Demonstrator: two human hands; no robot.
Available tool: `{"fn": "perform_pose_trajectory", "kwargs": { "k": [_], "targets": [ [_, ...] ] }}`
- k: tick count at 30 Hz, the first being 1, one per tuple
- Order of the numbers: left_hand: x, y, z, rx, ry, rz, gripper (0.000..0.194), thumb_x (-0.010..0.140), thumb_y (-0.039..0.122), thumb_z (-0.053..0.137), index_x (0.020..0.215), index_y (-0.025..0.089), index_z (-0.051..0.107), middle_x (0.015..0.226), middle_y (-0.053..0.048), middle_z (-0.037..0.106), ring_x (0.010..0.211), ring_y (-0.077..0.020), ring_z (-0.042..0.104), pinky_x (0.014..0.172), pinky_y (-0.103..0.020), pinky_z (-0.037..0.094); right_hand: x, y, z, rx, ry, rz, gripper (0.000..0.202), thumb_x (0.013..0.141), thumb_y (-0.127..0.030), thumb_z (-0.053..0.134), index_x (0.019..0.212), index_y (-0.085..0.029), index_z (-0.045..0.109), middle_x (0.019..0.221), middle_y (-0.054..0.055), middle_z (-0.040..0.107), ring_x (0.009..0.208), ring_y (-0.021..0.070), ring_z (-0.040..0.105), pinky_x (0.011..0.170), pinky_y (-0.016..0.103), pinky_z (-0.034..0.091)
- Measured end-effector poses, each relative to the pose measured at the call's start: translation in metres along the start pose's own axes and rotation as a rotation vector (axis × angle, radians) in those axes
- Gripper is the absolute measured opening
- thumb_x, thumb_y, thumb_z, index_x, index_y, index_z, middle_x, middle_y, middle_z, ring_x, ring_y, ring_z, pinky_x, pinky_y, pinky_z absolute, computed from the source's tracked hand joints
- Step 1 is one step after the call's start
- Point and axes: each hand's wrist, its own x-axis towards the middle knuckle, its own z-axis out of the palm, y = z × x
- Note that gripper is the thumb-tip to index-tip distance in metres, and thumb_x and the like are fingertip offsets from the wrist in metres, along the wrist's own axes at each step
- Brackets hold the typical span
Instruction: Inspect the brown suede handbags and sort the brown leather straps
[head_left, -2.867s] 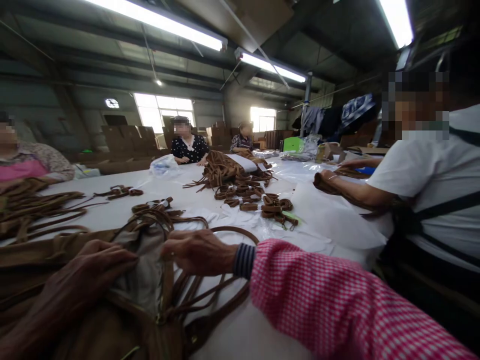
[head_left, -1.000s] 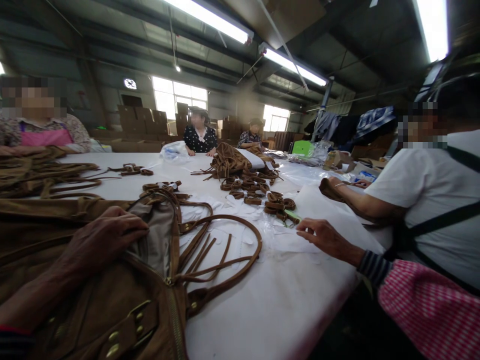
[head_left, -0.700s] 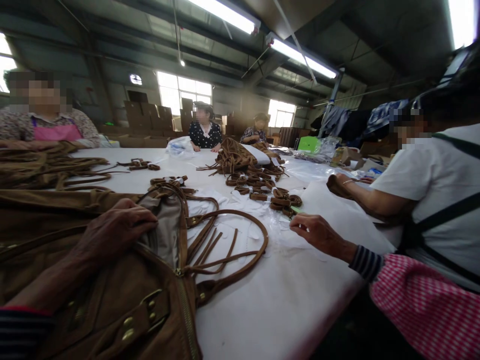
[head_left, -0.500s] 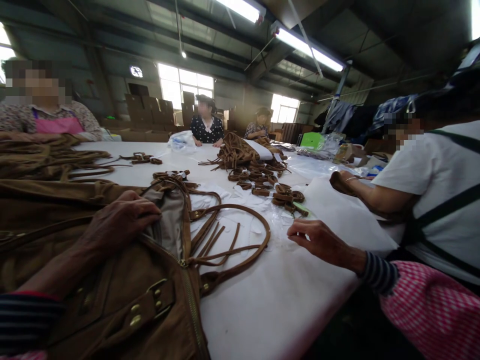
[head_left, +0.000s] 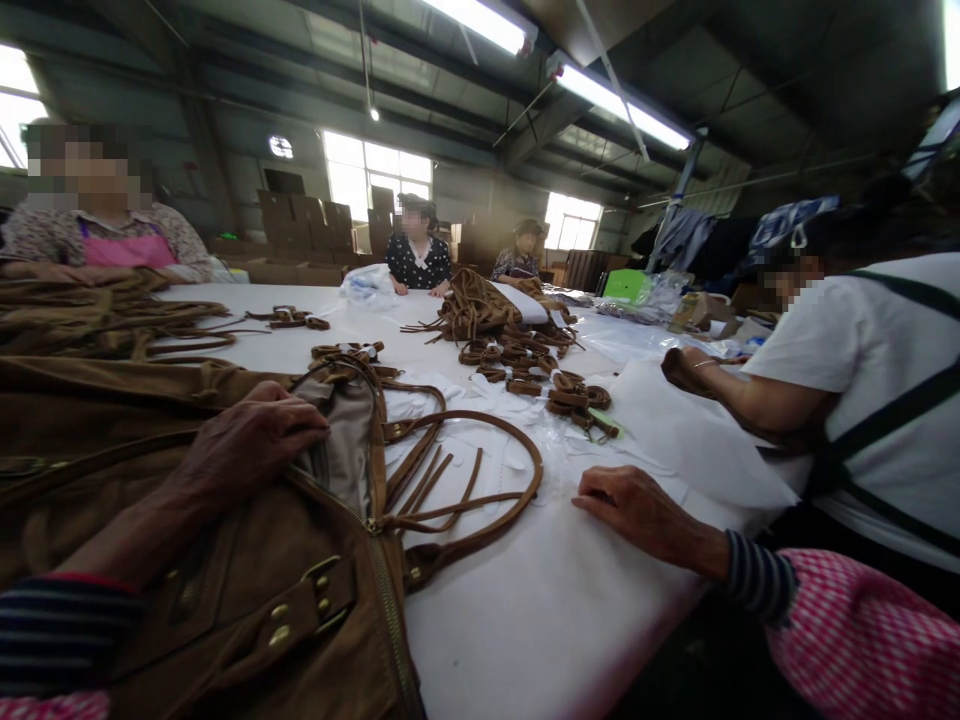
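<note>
A brown bag [head_left: 255, 600] with brass studs and a zipper lies at the lower left, its grey lining [head_left: 349, 430] showing at the open mouth. My left hand [head_left: 259, 440] is closed on the edge of that mouth. The bag's looped handle [head_left: 536, 455] and thin straps spread to the right over the white table [head_left: 510, 620]. Beyond the handle, my right hand [head_left: 630, 510] hovers over or rests on the table, fingers curled together; what they hold, if anything, is too small to make out.
Coiled brown straps [head_left: 559, 390] and a heap of brown bags [head_left: 476, 305] lie mid-table. More brown bags [head_left: 97, 315] are stacked at left. A person in a white shirt [head_left: 892, 350] works close on the right; several other people are around the table's far side.
My right hand has lowered slightly towards the table and its fingers have drawn closer together. My left hand stays on the bag's edge. The view has shifted a little.
</note>
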Motion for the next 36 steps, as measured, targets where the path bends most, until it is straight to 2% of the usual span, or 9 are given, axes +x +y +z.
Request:
{"fn": "perform_pose_trajectory", "kwargs": {
  "k": [4,8,12,15,19,22,26,31,36],
  "targets": [
    [0.001,0.002,-0.001,0.049,-0.009,0.022,0.037,0.083,0.055,0.050,0.089,0.032,0.078,0.096,-0.004,0.072,0.103,-0.0260,0.058,0.086,-0.036,0.047,-0.022,-0.010,-0.008,0.049,-0.025,-0.027,0.021,0.096,-0.025,0.056,0.077,-0.019,0.059,0.075,0.000,0.063,0.068,0.0137,0.056,0.067,0.027,0.037],
    [0.002,0.003,-0.001,0.063,0.000,0.039,0.036,0.082,0.055,0.051,0.088,0.032,0.078,0.093,-0.003,0.072,0.103,-0.0261,0.058,0.082,-0.035,0.046,-0.055,-0.020,-0.013,0.067,-0.146,-0.014,0.020,0.090,-0.018,0.055,0.071,-0.019,0.050,0.069,-0.003,0.057,0.063,0.0110,0.051,0.063,0.026,0.034],
    [0.002,0.003,-0.001,0.079,-0.003,0.031,0.037,0.083,0.056,0.050,0.092,0.032,0.078,0.095,-0.002,0.071,0.102,-0.0252,0.058,0.082,-0.035,0.046,-0.073,-0.019,-0.023,0.118,-0.261,0.102,0.021,0.092,-0.028,0.059,0.074,-0.019,0.055,0.073,-0.002,0.059,0.067,0.0125,0.054,0.064,0.026,0.036],
    [0.001,0.004,-0.003,0.086,-0.009,0.012,0.037,0.083,0.055,0.051,0.092,0.032,0.078,0.093,-0.003,0.071,0.100,-0.0250,0.058,0.081,-0.034,0.045,-0.066,-0.011,-0.034,0.254,-0.309,0.181,0.028,0.089,-0.048,0.069,0.087,-0.020,0.065,0.078,-0.002,0.061,0.074,0.0147,0.056,0.065,0.026,0.038],
    [0.002,0.005,-0.003,0.081,-0.024,0.042,0.037,0.084,0.053,0.051,0.092,0.029,0.078,0.094,-0.004,0.072,0.103,-0.0261,0.056,0.082,-0.034,0.045,-0.038,-0.005,-0.033,0.246,-0.176,0.189,0.042,0.094,-0.060,0.060,0.085,-0.019,0.067,0.076,0.000,0.062,0.071,0.0153,0.053,0.063,0.027,0.037],
    [0.001,0.003,-0.002,0.064,-0.022,0.030,0.036,0.085,0.053,0.051,0.091,0.029,0.078,0.096,-0.004,0.072,0.102,-0.0258,0.056,0.085,-0.035,0.045,-0.014,-0.008,-0.020,0.153,-0.119,0.167,0.038,0.092,-0.054,0.062,0.078,-0.018,0.065,0.074,0.002,0.063,0.069,0.0158,0.054,0.062,0.028,0.036],
    [-0.002,0.002,-0.001,0.044,-0.030,0.021,0.034,0.087,0.050,0.052,0.092,0.029,0.077,0.099,-0.005,0.070,0.102,-0.0256,0.058,0.085,-0.035,0.046,0.004,-0.014,-0.006,0.152,-0.138,0.166,0.020,0.083,-0.030,0.066,0.068,-0.018,0.059,0.067,0.001,0.061,0.064,0.0138,0.051,0.058,0.026,0.034],
    [-0.005,0.003,-0.002,0.036,-0.029,0.038,0.032,0.090,0.045,0.050,0.091,0.028,0.077,0.099,-0.005,0.070,0.106,-0.0250,0.057,0.090,-0.036,0.046,0.000,-0.007,-0.004,0.478,-0.308,0.307,0.010,0.075,-0.022,0.059,0.066,-0.018,0.056,0.055,-0.002,0.057,0.047,0.0099,0.047,0.045,0.021,0.033],
    [-0.004,0.006,-0.004,0.044,-0.043,0.056,0.031,0.090,0.045,0.050,0.090,0.028,0.076,0.096,-0.006,0.070,0.106,-0.0262,0.057,0.087,-0.036,0.047,-0.010,-0.003,-0.002,0.470,-0.232,0.298,0.006,0.072,-0.022,0.062,0.072,-0.016,0.062,0.058,-0.002,0.060,0.047,0.0096,0.049,0.043,0.020,0.033]
  ]
}}
